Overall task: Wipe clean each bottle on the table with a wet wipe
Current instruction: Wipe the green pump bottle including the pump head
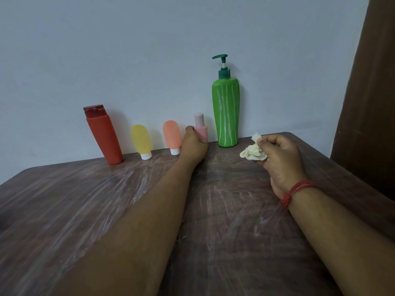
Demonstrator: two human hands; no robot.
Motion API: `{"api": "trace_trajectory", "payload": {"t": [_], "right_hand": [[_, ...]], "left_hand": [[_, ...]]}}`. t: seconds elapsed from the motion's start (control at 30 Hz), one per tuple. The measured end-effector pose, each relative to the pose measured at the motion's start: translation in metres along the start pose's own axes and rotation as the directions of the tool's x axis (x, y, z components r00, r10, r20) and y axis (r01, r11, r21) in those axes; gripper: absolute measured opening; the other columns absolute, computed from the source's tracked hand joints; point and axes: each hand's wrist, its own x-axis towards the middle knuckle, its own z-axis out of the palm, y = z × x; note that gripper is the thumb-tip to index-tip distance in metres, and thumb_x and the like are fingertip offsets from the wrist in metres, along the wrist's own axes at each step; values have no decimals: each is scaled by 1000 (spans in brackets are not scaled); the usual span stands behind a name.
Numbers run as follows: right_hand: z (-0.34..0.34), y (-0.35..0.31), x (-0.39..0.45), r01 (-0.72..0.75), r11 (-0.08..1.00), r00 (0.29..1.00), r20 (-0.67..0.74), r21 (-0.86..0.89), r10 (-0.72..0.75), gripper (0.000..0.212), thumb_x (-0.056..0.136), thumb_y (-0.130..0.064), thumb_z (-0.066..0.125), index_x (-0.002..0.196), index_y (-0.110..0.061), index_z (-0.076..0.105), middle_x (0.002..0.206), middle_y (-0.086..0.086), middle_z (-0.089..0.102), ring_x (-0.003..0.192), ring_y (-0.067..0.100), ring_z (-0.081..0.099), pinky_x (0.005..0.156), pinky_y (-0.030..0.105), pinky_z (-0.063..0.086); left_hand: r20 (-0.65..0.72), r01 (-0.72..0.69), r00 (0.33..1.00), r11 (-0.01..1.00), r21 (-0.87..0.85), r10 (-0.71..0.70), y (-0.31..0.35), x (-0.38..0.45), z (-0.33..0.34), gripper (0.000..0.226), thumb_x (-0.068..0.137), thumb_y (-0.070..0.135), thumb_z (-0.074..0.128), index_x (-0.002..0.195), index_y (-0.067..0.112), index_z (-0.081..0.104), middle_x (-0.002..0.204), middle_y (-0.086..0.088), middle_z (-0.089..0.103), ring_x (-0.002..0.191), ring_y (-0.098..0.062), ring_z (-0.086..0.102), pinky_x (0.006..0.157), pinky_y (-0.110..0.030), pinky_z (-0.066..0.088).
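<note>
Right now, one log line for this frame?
left hand: grips pink bottle | right hand: holds wipe | wiping: not in contact

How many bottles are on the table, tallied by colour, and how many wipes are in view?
Red bottle: 1
Yellow bottle: 1
Orange bottle: 1
Pink bottle: 1, gripped by the left hand
Green pump bottle: 1
Crumpled wipe: 1, held in the right hand
Total: 5 bottles and 1 wipe, 6 things
</note>
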Motion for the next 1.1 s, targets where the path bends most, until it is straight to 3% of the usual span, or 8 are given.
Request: {"api": "trace_trajectory", "payload": {"t": [0.13, 0.4, 0.67, 0.77, 0.9, 1.1], "right_hand": [[0, -1, 0, -1, 1000, 1000, -2, -1, 1, 7, 91, -13, 65, 88, -16, 69, 92, 10, 74, 90, 29, 72, 79, 45, 59], [2, -2, -1, -10, 1000, 1000, -5, 3, 10, 8, 91, -12, 66, 85, -16, 69, 89, 8, 73, 89, 28, 72, 83, 50, 59], [1, -3, -1, -1, 1000, 1000, -6, -6, 1, 8, 91, -13, 65, 84, -16, 68, 89, 8, 73, 89, 28, 71, 78, 41, 58], [2, -4, -2, 5, 1000, 1000, 6, -20, -5, 9, 91, -12, 65, 84, -17, 68, 89, 8, 72, 87, 25, 70, 78, 39, 57], [1, -5, -5, 13, 1000, 1000, 10, -21, -13, 12, 92, -11, 64, 83, -18, 68, 87, 5, 72, 83, 21, 70, 73, 35, 55], [1, -8, -6, -23, 1000, 1000, -6, -5, 23, 5, 90, -15, 66, 87, -17, 69, 90, 10, 74, 89, 28, 72, 80, 42, 58]], "left_hand": [[-6, -15, 1000, 999, 34, 15, 0, 0, 1, 31, 90, 2, 55, 111, 12, 34, 103, -15, 54, 91, -33, 58, 74, -43, 49], [-3, -2, 1000, 999, 32, 2, 0, -1, 0, 40, 91, 2, 55, 125, 6, 36, 106, -14, 53, 96, -34, 59, 83, -49, 54], [-14, -7, 1000, 999, 38, 8, 0, 1, 1, 37, 89, 2, 58, 120, 8, 37, 105, -14, 54, 96, -35, 60, 81, -48, 53], [-26, 5, 1000, 1000, 17, -4, -1, 0, 2, 39, 88, 6, 65, 114, 12, 36, 109, -12, 54, 99, -31, 59, 80, -42, 51], [-62, 34, 997, 999, -27, -35, 2, -4, 3, 51, 88, 15, 72, 124, 6, 38, 117, -15, 54, 104, -30, 58, 87, -41, 51], [-119, 87, 990, 994, 62, -79, 20, -15, 1, 43, 89, 9, 60, 125, -2, 40, 124, -19, 50, 108, -35, 57, 81, -38, 47]]}}
